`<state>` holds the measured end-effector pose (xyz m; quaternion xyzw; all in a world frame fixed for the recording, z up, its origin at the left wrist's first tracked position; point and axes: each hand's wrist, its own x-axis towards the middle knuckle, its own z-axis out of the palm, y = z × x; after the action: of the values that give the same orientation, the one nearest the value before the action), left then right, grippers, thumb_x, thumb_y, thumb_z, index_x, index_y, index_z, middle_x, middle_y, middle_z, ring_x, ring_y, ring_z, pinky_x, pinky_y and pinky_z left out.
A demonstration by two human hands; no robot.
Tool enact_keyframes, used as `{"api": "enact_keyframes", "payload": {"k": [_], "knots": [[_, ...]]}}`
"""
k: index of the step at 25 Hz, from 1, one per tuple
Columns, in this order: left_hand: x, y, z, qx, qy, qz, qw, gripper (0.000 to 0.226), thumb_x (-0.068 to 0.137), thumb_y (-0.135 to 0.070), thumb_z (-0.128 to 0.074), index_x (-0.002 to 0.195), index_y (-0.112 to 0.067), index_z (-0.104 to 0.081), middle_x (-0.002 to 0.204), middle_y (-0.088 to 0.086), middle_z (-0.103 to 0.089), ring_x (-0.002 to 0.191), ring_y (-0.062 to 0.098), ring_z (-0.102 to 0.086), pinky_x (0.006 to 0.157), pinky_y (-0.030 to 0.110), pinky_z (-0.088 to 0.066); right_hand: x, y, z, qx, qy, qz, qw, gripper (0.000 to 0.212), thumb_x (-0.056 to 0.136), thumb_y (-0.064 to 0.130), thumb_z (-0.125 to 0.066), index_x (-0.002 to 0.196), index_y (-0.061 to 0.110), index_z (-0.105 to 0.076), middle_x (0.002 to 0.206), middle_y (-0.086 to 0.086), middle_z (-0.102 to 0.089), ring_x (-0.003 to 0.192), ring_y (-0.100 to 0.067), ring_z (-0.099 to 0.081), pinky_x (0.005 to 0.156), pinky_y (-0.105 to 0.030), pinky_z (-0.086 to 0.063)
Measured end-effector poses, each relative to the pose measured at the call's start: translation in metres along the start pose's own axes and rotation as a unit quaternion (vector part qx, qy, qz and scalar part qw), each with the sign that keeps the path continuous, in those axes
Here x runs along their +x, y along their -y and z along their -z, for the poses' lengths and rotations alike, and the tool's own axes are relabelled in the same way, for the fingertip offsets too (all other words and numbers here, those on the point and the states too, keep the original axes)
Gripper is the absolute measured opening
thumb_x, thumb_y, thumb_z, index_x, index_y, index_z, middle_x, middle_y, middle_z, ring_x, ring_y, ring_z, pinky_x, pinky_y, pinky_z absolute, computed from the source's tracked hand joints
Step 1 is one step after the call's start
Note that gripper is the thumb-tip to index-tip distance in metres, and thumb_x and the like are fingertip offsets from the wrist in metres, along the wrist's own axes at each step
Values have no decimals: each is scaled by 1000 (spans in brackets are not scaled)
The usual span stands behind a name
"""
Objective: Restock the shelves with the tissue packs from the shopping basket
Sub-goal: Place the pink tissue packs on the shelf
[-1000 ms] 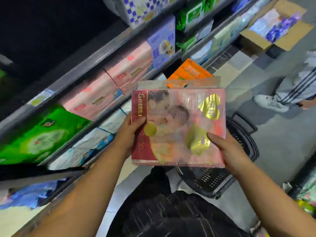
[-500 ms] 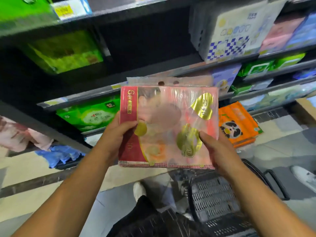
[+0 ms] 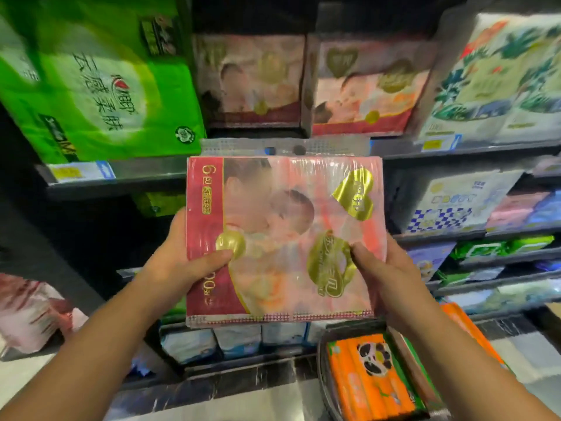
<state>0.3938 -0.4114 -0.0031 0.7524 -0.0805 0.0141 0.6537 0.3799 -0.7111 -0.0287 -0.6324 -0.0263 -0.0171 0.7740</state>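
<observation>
While both hands clasp it by its lower sides, the pink pack (image 3: 285, 238) stands upright in the air in front of the shelving, printed face toward the camera. The left hand (image 3: 179, 262) wraps the pink pack's red left edge, its thumb laid across the front beside a gold disc and its fingers hidden behind. The right hand (image 3: 385, 275) takes the right edge the same way, thumb on the front next to the gold emblem. The hands are apart, one on each side, both clamped on the pink pack. Just behind the pink pack's clear top flap runs the front edge of a shelf (image 3: 136, 177). Directly above the pink pack, on that shelf, a twin pack (image 3: 249, 80) and a second twin (image 3: 364, 86) stand side by side. Up and left of the pink pack sits a big green pack (image 3: 91, 80), with a price tag (image 3: 82, 171) on the shelf edge under it. Up and right of the pink pack is a leaf-print pack (image 3: 498, 77). Right of the pink pack, one level lower, stands a checked pack (image 3: 449, 202). Below and right of the pink pack is the basket (image 3: 322, 378), holding an orange pack (image 3: 370, 375) with a panda face. Straight below the pink pack, a row of pale packs on a low level is too blurred to read.
</observation>
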Motion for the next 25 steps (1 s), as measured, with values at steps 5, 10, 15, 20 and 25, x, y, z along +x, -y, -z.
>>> {"api": "enact_keyframes", "payload": {"k": [5,10,15,20,25], "knots": [[42,-35,41,-2,-25,-67,997,84,52,-40,-80,126,-40,-41,106,-20,-67,98,0,-65,77,23,-52,46,35,-43,-2,9,69,998,39,80,30,-69,116,19,-62,107,-9,-73,92,-22,-71,70,-29,-54],[80,-69,68,93,-51,-128,986,79,54,-48,-78,124,-41,-42,101,-34,-63,93,-14,-59,74,9,-44,87,69,-71,-31,2,101,994,62,65,53,-80,114,17,-64,108,-14,-72,96,-33,-69,79,-45,-57],[111,-95,79,125,-68,-146,979,72,55,-55,-76,120,-45,-45,102,-31,-64,92,-10,-62,74,15,-45,131,95,-82,-7,14,111,994,46,81,25,-63,124,9,-57,114,-15,-70,107,-36,-66,94,-56,-50],[145,-107,85,117,-95,-142,978,71,56,-52,-86,112,-52,-43,101,-26,-66,89,-10,-62,77,24,-47,176,106,-89,-31,22,132,990,32,90,18,-60,121,12,-58,112,-11,-71,104,-31,-68,91,-52,-53],[174,-103,79,171,-144,-151,963,72,72,-29,-79,128,-38,-34,106,-23,-57,80,-25,-53,62,1,-39,218,111,-88,-54,43,144,987,23,96,10,-56,118,17,-58,108,-6,-72,100,-25,-70,83,-39,-59]]}}
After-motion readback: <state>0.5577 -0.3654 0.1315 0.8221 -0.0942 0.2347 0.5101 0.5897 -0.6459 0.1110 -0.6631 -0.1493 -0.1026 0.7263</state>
